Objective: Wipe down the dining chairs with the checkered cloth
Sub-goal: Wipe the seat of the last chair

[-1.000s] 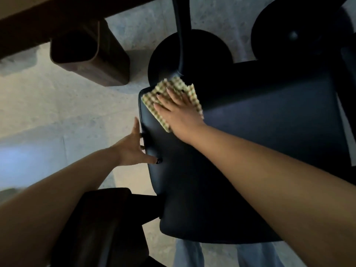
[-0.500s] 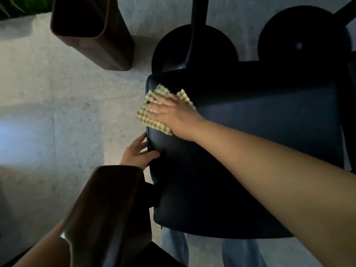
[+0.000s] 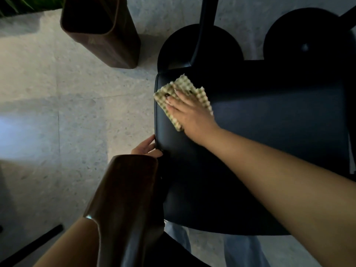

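Head view shows the right hand point(image 3: 189, 114) lying flat with straight fingers on the soft, light checkered cloth point(image 3: 183, 97) at the far left corner of the smooth dark chair seat point(image 3: 269, 141), while the left hand point(image 3: 147, 149) holds the seat's edge.

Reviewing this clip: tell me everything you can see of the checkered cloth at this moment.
The checkered cloth is a small cream-and-green gingham rag with a puffy, waffle-like weave. It lies flat and a little rumpled on the far left corner of the dark chair seat, one corner reaching the seat's left edge. The right hand presses on it with straight fingers spread over its middle, hiding part of it. The left hand holds the seat's edge nearer the camera, apart from the cloth.
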`<state>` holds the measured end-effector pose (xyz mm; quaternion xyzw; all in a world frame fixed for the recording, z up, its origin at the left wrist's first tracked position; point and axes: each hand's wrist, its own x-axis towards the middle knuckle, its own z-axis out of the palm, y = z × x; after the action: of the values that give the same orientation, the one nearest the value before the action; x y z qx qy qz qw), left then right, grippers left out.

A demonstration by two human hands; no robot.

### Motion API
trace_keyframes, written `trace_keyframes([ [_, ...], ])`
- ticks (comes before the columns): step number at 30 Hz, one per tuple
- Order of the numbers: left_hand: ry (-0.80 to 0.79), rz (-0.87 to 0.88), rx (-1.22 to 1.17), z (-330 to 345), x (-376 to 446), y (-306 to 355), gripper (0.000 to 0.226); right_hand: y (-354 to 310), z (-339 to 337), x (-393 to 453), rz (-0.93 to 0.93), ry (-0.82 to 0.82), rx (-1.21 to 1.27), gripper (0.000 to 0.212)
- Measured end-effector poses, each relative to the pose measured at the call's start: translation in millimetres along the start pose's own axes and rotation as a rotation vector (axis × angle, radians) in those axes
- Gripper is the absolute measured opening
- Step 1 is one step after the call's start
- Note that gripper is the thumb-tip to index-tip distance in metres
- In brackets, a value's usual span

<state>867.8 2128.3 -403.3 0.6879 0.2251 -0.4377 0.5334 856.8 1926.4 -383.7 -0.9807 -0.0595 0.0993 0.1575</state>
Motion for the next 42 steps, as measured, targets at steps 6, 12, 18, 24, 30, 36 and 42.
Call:
trace_keyframes([
  [6, 0.017, 0.246, 0.468, 3.5, -2.6, 14.6, 0.09, -31.3, 21.9, -51.9, 0.05, -0.021, -0.006, 0.062],
  [12, -0.091, 0.534, 1.164, 11.3, -7.0, 33.3, 0.109, 59.3, 3.6, -148.1, 0.647, 0.29, 0.122, 0.067],
  [18, -0.199, 0.906, 1.566, 17.9, -6.6, 43.2, 0.105, 97.3, 1.8, -161.9, 1.071, 0.371, 0.146, 0.082],
  [24, -0.354, 1.031, 1.895, 18.9, -0.2, 46.4, 0.102, 3.2, 23.8, -92.8, 0.425, 0.299, 0.167, 0.06],
  [30, -0.5, 1.145, 2.161, 28.4, 4.9, 85.2, 0.103, 86.5, 4.0, -156.0, 0.518, 0.277, 0.071, 0.053],
  [36, -0.556, 1.091, 2.477, 29.5, 30.6, 116.9, 0.104, 153.5, -14.7, -223.0, 0.951, 0.332, 0.142, 0.079],
  [42, -0.538, 0.965, 2.574, 50.1, 27.7, 126.6, 0.114, 77.7, 13.1, -149.6, 0.926, 0.342, 0.123, 0.081],
])
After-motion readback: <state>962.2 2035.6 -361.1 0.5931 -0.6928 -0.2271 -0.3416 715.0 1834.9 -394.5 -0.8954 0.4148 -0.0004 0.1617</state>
